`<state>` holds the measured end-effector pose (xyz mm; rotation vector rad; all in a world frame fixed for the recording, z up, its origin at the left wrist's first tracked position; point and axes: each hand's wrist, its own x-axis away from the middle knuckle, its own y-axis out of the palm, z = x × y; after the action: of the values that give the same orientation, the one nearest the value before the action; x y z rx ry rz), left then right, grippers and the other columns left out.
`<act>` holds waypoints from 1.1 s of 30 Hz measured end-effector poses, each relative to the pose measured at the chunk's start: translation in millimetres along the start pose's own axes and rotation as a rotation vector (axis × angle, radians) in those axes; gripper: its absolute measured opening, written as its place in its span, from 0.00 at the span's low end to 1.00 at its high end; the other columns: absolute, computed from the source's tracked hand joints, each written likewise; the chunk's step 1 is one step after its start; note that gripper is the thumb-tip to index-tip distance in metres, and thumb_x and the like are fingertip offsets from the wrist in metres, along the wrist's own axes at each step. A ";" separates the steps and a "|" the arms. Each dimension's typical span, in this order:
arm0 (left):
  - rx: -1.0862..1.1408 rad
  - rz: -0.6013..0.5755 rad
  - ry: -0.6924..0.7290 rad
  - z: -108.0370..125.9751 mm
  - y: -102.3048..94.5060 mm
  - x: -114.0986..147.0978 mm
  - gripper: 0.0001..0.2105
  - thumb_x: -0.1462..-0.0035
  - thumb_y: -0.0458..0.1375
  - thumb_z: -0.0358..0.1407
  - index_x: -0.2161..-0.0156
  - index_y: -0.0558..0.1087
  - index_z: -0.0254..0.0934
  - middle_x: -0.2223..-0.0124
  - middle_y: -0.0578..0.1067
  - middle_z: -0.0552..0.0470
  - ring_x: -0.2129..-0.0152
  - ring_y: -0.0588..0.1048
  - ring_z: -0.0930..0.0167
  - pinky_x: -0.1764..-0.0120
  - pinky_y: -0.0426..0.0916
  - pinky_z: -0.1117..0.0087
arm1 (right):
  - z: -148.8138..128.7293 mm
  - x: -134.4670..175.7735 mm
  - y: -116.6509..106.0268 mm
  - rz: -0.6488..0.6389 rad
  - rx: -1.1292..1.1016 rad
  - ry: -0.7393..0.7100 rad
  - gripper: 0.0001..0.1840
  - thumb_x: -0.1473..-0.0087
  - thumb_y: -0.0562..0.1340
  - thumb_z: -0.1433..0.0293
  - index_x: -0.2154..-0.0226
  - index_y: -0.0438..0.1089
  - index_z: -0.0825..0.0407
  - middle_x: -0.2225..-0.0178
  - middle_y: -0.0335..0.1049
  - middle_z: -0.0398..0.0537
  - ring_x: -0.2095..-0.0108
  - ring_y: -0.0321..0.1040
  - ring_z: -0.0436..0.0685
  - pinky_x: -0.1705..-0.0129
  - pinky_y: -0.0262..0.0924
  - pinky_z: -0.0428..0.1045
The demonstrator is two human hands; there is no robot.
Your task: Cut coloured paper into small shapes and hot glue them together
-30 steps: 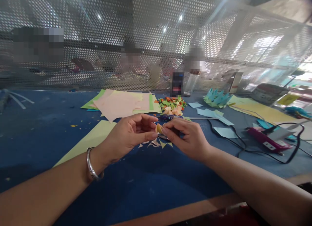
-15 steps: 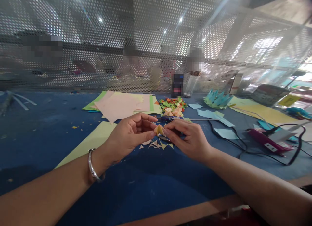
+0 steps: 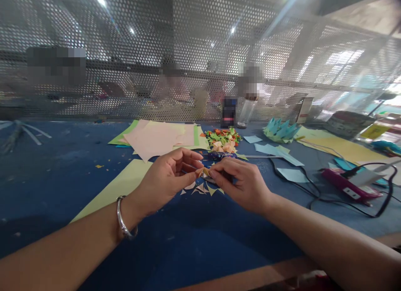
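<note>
Between my fingertips is a small folded piece of peach paper (image 3: 205, 172), partly covered by the fingers. My left hand (image 3: 171, 174), with a silver bangle at the wrist, pinches its left side. On its right side my right hand (image 3: 239, 180) grips with thumb and forefinger. Under the hands lie small triangular paper scraps (image 3: 200, 189) and a metal tool that I cannot make out. Just beyond sits a pile of small folded paper pieces (image 3: 223, 139) in green, orange and peach.
Stacked pink and green paper sheets (image 3: 156, 136) lie at the back left, a pale green sheet (image 3: 115, 188) nearer. To the right are a blue folded paper form (image 3: 281, 130), blue paper pieces (image 3: 292, 175) and a magenta power strip (image 3: 351, 186) with black cables. A perforated metal screen (image 3: 131, 73) stands behind.
The folded peach paper has tipped and looks flatter, with less of it showing between my fingers. My right fingers have closed in over it slightly. The view has shifted a little.
</note>
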<state>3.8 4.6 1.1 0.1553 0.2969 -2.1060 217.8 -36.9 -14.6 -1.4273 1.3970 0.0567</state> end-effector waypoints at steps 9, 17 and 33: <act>-0.165 -0.014 0.010 1.3 0.9 0.7 0.16 0.43 0.65 0.34 0.50 0.70 0.39 0.60 0.79 0.49 0.62 0.78 0.69 0.59 0.73 0.68 | 0.3 0.0 0.4 0.009 0.041 -0.005 0.07 0.38 0.60 0.73 0.68 0.73 0.53 0.72 0.70 0.43 0.72 0.65 0.48 0.69 0.59 0.45; -0.458 0.018 0.181 6.2 4.9 9.8 0.20 0.38 0.61 0.37 0.43 0.64 0.44 0.57 0.77 0.52 0.64 0.78 0.70 0.61 0.73 0.70 | 4.3 -1.1 1.1 0.011 0.074 0.025 0.07 0.41 0.60 0.74 0.71 0.70 0.53 0.74 0.68 0.43 0.74 0.62 0.48 0.70 0.56 0.45; -0.354 0.314 0.206 -0.3 -7.0 -5.0 0.23 0.44 0.66 0.35 0.45 0.64 0.43 0.64 0.77 0.54 0.66 0.79 0.67 0.59 0.74 0.62 | 65.0 -12.2 -59.2 -0.287 0.491 0.620 0.17 0.44 0.63 0.56 0.76 0.72 0.51 0.78 0.70 0.44 0.77 0.61 0.52 0.75 0.45 0.48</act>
<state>0.5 12.3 3.0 0.1951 0.7154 -1.6990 297.0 -0.9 3.5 -1.2499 1.5278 -0.9198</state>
